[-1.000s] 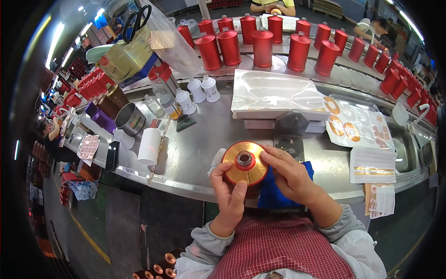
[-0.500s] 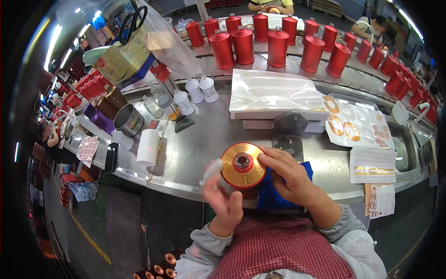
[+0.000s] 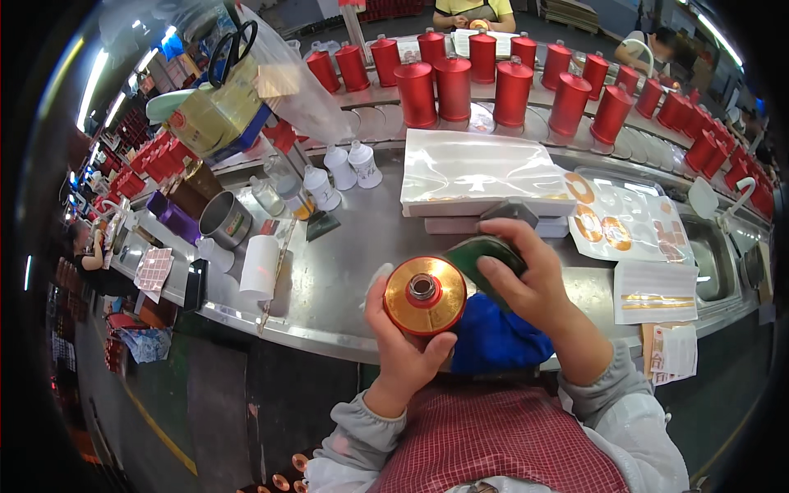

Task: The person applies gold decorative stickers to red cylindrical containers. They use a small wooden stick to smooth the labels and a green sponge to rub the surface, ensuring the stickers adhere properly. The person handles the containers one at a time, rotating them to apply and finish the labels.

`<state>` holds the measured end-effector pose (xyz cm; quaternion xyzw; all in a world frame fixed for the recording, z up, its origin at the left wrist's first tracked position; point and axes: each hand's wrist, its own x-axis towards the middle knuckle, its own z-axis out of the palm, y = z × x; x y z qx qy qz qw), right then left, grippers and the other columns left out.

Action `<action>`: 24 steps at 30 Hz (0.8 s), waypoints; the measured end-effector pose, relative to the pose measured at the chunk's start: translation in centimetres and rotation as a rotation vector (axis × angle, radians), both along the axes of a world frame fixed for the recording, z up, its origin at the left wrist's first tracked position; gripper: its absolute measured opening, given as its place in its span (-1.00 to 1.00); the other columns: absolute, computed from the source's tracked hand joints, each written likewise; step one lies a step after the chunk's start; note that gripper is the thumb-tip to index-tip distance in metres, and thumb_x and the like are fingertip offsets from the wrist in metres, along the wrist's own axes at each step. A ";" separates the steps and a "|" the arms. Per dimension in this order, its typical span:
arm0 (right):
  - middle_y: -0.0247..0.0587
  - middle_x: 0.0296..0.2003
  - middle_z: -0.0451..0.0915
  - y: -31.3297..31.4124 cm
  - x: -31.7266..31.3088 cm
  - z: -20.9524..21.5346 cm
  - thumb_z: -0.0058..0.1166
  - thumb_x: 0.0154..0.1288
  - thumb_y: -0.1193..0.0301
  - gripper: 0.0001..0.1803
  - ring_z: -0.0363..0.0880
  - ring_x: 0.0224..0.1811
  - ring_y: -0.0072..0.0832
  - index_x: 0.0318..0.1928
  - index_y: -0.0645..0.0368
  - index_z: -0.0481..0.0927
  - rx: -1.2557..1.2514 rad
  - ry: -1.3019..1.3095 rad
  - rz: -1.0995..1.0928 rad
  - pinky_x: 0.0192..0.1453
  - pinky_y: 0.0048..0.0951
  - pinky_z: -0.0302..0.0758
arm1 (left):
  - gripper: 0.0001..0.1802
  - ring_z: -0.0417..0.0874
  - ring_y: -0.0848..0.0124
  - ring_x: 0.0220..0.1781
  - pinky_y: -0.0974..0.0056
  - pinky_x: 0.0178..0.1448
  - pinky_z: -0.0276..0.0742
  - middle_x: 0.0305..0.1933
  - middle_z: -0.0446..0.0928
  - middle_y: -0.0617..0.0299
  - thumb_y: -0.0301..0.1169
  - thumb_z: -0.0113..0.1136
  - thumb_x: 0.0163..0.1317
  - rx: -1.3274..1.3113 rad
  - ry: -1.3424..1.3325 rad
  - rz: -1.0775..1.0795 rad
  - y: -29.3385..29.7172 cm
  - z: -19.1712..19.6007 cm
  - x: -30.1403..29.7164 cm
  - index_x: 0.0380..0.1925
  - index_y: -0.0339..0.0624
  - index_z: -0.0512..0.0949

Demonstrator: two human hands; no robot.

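Note:
My left hand (image 3: 404, 349) is wrapped round a red bottle (image 3: 415, 330), its neck facing up. A gold ring-shaped label (image 3: 444, 306) covers the bottle's shoulder around the bare open neck. Something white shows at the left fingertips, too blurred to name. My right hand (image 3: 534, 279) grips a dark green flat piece (image 3: 477, 256) between thumb and fingers. Its tip is close to the bottle's upper right rim; whether they touch I cannot tell. A blue cloth (image 3: 497, 337) lies at the table's front edge, below the right hand.
White paper-covered boxes (image 3: 485, 168) stand behind my hands. Sheets with gold ring labels (image 3: 616, 234) lie to the right, beside a sink (image 3: 713, 267). White bottles (image 3: 320, 187), a metal pot (image 3: 224, 220) and a paper roll (image 3: 260, 267) stand left. Red bottles (image 3: 514, 92) line the conveyor beyond.
My left hand has closed round the bottle, which has shifted slightly left. My right hand has let go of the bottle and now holds the dark green flat piece. Conveyor bottles have moved right.

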<state>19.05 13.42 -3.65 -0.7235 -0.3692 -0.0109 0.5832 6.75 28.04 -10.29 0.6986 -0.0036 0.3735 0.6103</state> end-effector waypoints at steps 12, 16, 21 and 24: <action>0.03 -0.26 0.67 3.5 5.4 -0.7 0.24 0.19 0.37 -0.59 0.69 -0.21 -0.30 0.01 0.29 0.54 0.057 0.138 0.141 -0.07 -0.32 0.56 | 0.23 0.36 0.23 0.34 0.17 0.37 0.36 0.28 0.27 -0.01 -0.07 0.58 -0.11 -0.259 0.122 -0.236 2.4 -0.3 1.0 0.38 -0.23 -0.07; -0.06 -0.31 0.69 4.1 5.5 -1.0 0.25 0.19 0.41 -0.63 0.69 -0.23 -0.36 0.00 0.26 0.55 -0.021 -0.096 0.065 -0.13 -0.37 0.58 | 0.22 0.34 0.21 0.36 0.16 0.39 0.32 0.30 0.25 0.01 0.04 0.56 -0.11 -0.272 0.198 -0.370 3.8 0.2 1.0 0.37 -0.25 -0.02; 0.03 -0.28 0.67 4.5 4.8 -1.7 0.24 0.16 0.47 -0.66 0.71 -0.22 -0.20 -0.04 0.28 0.58 0.105 -0.129 0.165 -0.14 -0.37 0.59 | 0.22 0.35 0.20 0.35 0.16 0.38 0.32 0.31 0.25 -0.01 0.13 0.49 -0.07 -0.134 0.191 -0.236 2.5 0.5 0.9 0.38 -0.29 -0.02; -0.13 -0.24 0.68 3.9 5.8 -0.5 0.23 0.22 0.49 -0.66 0.64 -0.17 -0.50 0.02 0.25 0.57 0.039 0.045 0.155 -0.04 -0.46 0.55 | 0.22 0.38 0.20 0.33 0.17 0.37 0.33 0.29 0.26 0.00 0.15 0.48 -0.07 -0.125 0.205 -0.135 1.4 0.2 1.2 0.37 -0.30 0.00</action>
